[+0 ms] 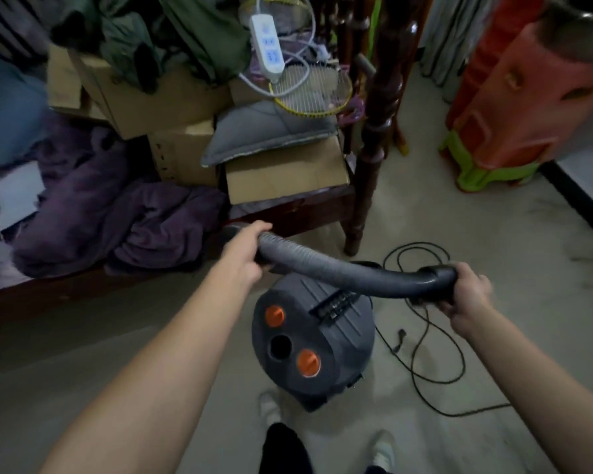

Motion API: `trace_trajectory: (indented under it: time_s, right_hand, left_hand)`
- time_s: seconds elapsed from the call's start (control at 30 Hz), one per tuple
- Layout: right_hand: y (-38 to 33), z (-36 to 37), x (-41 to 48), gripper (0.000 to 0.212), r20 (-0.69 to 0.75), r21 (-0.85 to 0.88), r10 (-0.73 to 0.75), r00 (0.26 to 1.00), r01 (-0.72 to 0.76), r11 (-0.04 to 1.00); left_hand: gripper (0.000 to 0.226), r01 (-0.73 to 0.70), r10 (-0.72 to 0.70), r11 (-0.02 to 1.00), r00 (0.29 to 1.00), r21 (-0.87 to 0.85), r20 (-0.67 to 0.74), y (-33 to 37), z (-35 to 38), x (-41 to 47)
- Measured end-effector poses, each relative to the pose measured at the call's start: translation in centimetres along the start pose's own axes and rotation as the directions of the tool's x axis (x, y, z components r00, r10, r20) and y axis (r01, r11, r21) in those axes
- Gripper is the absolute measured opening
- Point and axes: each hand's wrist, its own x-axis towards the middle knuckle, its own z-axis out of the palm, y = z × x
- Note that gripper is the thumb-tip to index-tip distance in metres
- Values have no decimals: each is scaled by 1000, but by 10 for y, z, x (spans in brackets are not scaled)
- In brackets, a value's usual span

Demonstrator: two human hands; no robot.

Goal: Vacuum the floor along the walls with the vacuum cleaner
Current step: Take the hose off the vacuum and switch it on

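Note:
A dark grey drum vacuum cleaner (308, 340) with two orange knobs and an open round port stands on the pale floor just ahead of my feet. Above it arcs its ribbed grey hose (336, 271). My left hand (245, 254) grips the hose near its left end. My right hand (466, 295) grips the black cuff at the hose's right end. The vacuum's black power cord (425, 333) lies in loose loops on the floor to the right, its plug lying loose.
A dark wooden bed frame (370, 165) on the left is piled with cardboard boxes (285, 172), purple bedding (110, 217), a cushion, rackets and a white power strip (267, 46). Stacked orange and green plastic stools (514, 107) stand at the right, beside a black-edged wall base.

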Motion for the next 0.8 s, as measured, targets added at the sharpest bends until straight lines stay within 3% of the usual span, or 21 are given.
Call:
trace_trajectory:
  time_s: [0.1, 0.2, 0.27, 0.37, 0.4, 0.47, 0.5, 0.53, 0.57, 0.67, 0.73, 0.8]
  right_hand:
    - [-12, 9, -14, 43, 57, -183, -180, 982, 188, 965]
    - [-13, 21, -38, 42, 89, -228, -293, 952, 306, 924]
    - [-9, 27, -50, 32, 124, -336, -392, 912, 410, 848]
    - [1, 24, -62, 33, 319, -493, -379, 868, 494, 716]
    - [4, 19, -59, 43, 374, -589, -319, 871, 489, 644]
    - [13, 13, -49, 69, 390, -843, -244, 888, 451, 292]
    - [18, 16, -45, 68, 350, -911, -262, 899, 392, 126]
    - [22, 20, -40, 58, 324, -929, -299, 898, 362, 81]
    - [27, 24, -35, 46, 311, -920, -329, 891, 369, 129]
    - [41, 22, -13, 26, 276, -777, -351, 895, 423, 467]
    - [46, 14, 9, 24, 237, -741, -396, 887, 428, 516]
    - [49, 10, 30, 23, 228, -787, -399, 888, 410, 462]
  left_hand:
    - [17, 40, -54, 996, 983, 80, 178, 16, 43, 0]
    - [24, 78, -140, 976, 939, 202, 315, 29, 70, 4]
    - [32, 95, -181, 968, 906, 233, 382, 36, 82, 7]
    - [33, 88, -184, 966, 894, 242, 409, 41, 99, 23]
    - [29, 88, -197, 960, 887, 266, 418, 40, 104, 27]
    - [27, 99, -249, 934, 870, 344, 426, 31, 113, 30]
    - [31, 104, -272, 921, 861, 375, 430, 24, 117, 31]
    - [36, 110, -293, 912, 847, 394, 443, 16, 120, 32]
    - [38, 114, -317, 903, 828, 413, 463, 9, 122, 34]
    - [29, 3, -340, 825, 802, 566, 491, 0, 117, 51]
    - [26, -160, -238, 693, 870, 703, 433, -3, 105, 74]
    - [21, -257, -66, 563, 934, 786, 352, -11, 81, 97]
